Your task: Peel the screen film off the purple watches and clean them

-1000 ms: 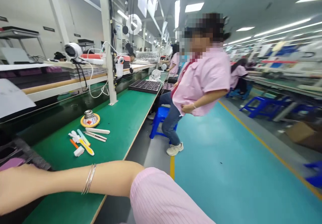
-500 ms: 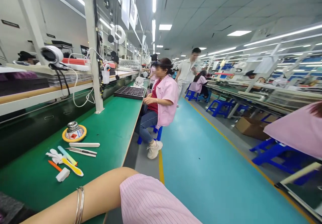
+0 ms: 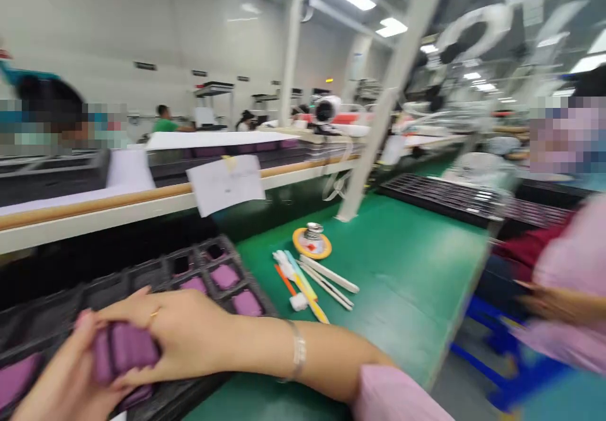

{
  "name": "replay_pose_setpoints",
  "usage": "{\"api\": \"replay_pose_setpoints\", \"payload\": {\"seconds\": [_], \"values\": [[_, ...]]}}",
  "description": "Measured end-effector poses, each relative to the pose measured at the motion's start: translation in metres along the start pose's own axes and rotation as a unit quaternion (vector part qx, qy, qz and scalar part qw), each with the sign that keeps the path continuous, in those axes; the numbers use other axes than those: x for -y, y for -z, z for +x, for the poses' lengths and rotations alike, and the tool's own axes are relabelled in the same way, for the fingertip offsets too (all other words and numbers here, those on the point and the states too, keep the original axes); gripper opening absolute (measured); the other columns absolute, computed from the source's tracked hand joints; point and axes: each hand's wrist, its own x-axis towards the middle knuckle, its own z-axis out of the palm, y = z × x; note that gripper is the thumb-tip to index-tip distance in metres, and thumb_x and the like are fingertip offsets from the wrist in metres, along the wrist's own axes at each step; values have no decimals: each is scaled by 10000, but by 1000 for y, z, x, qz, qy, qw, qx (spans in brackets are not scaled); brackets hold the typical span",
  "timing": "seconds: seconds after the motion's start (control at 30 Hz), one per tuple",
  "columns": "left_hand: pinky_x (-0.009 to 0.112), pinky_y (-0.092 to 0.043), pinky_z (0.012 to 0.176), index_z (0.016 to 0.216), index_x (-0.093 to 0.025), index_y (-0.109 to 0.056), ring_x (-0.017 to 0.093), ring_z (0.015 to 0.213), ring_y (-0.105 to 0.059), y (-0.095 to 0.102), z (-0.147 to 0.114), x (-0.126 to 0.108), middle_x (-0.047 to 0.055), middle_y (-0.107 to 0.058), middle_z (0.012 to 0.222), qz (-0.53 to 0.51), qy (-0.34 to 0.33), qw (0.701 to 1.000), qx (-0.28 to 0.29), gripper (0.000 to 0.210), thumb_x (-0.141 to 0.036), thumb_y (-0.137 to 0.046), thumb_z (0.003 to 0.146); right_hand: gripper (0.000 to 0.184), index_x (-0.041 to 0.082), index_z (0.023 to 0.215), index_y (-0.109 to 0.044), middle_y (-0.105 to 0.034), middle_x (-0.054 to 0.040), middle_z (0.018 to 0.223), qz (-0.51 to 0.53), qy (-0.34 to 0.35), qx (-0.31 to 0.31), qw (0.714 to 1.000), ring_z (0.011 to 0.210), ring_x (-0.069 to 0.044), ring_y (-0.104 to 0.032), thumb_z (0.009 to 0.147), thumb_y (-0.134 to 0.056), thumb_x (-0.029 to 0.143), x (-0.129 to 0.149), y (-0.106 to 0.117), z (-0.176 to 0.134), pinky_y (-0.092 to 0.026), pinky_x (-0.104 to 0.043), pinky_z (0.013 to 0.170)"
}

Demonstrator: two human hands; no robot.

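Note:
Over a black compartment tray [image 3: 258,291], both my hands grip purple, round-cornered pieces [image 3: 135,348] pressed together, with a dark line between them. My right hand [image 3: 189,332] reaches in from the right, its thumb and fingers closed around them. From the lower left, my left hand [image 3: 71,370] holds the same pieces on their other side. Motion blur and my fingers hide part of them, and their exact kind cannot be made out. More purple pieces [image 3: 247,303] lie in compartments of the tray. Under my hands another purple piece shows partly.
Right of the tray, the green table [image 3: 388,263] bears brushes [image 3: 296,276], white tweezer-like tools [image 3: 331,276] and a metal-topped container on a yellow-rimmed dish [image 3: 312,241]. A paper note [image 3: 227,184] hangs from the shelf edge. A co-worker [image 3: 568,269] sits at right by another black tray [image 3: 435,200].
The view has swung left from the aisle to the tray. My right forearm is still in view, and both hands now show, holding purple pieces. The small tools appear further right.

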Motion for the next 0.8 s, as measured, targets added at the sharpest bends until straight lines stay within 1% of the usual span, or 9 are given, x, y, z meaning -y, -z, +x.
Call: {"api": "replay_pose_setpoints", "payload": {"seconds": [0.03, 0.07, 0.13, 0.17, 0.23, 0.37, 0.5, 0.7, 0.8], "values": [[471, -540, 770, 1143, -606, -686, 336, 1225, -626, 3, -9, -4, -246, -690, 1271, -59, 69, 996, 4, 357, -642, -628, 792, 669, 209, 1424, -464, -618, -58, 1430, 36, 5, -20, 999, 1286, -178, -610, 851, -770, 368, -2, -3, -6, -436, -226, 1108], [471, -539, 835, 1149, -616, -678, 315, 1283, -591, 3, -15, -10, -222, -681, 1297, -140, 158, 976, 49, 363, -643, -644, 788, 695, 253, 1411, -474, -650, -39, 1384, 74, -4, -43, 996, 1249, -191, -638, 806, -804, 348, -4, -4, -12, -475, -256, 1080], [465, -513, 952, 1248, -492, -680, 306, 1297, -576, -3, -23, -24, -81, -669, 1369, -253, 224, 940, 37, 436, -647, -626, 844, 687, 291, 1340, -530, -695, -26, 1282, 134, -30, -81, 987, 1140, -206, -694, 729, -843, 265, -7, -7, -21, -539, -297, 1004], [464, -515, 954, 1272, -429, -684, 317, 1257, -600, -8, -24, -30, -13, -687, 1351, -287, 228, 930, 40, 489, -639, -661, 831, 720, 298, 1351, -515, -695, -26, 1271, 158, -31, -93, 983, 1133, -204, -694, 714, -837, 202, -7, -8, -24, -541, -307, 1003], [426, -535, 906, 1236, -374, -714, 307, 1151, -645, -16, -24, -38, 44, -723, 1268, -330, 212, 918, 57, 543, -636, -748, 761, 824, 336, 1413, -444, -694, -8, 1267, 181, -23, -104, 978, 1144, -192, -685, 710, -811, 113, -5, -10, -26, -517, -325, 1046], [296, -525, 765, 1142, -333, -752, 214, 938, -664, -20, -24, -39, 41, -742, 1110, -345, 186, 918, 56, 522, -651, -770, 728, 966, 416, 1495, -323, -671, 14, 1298, 186, -17, -100, 977, 1183, -183, -660, 728, -799, 73, -1, -14, -28, -497, -334, 1081], [210, -452, 626, 1098, -301, -764, 115, 708, -578, -19, -24, -37, 27, -737, 1021, -350, 169, 920, 58, 526, -666, -763, 719, 1007, 424, 1522, -279, -667, 18, 1301, 193, -6, -97, 976, 1201, -183, -652, 733, -781, 50, 0, -14, -28, -488, -334, 1102], [231, -466, 609, 1199, -264, -707, 194, 864, -647, -19, -26, -34, 75, -735, 1063, -340, 169, 923, 63, 575, -652, -729, 775, 1016, 395, 1523, -288, -691, 7, 1265, 209, -16, -96, 973, 1186, -191, -663, 721, -811, 53, 1, -11, -30, -491, -350, 1110], [286, -521, 745, 1240, -260, -664, 241, 1032, -659, -19, -29, -31, 85, -714, 1164, -317, 158, 934, 51, 514, -617, -648, 870, 1004, 347, 1534, -288, -696, -19, 1242, 212, -1, -103, 972, 1181, -204, -666, 730, -825, 75, 1, -12, -30, -498, -373, 1108]]}}
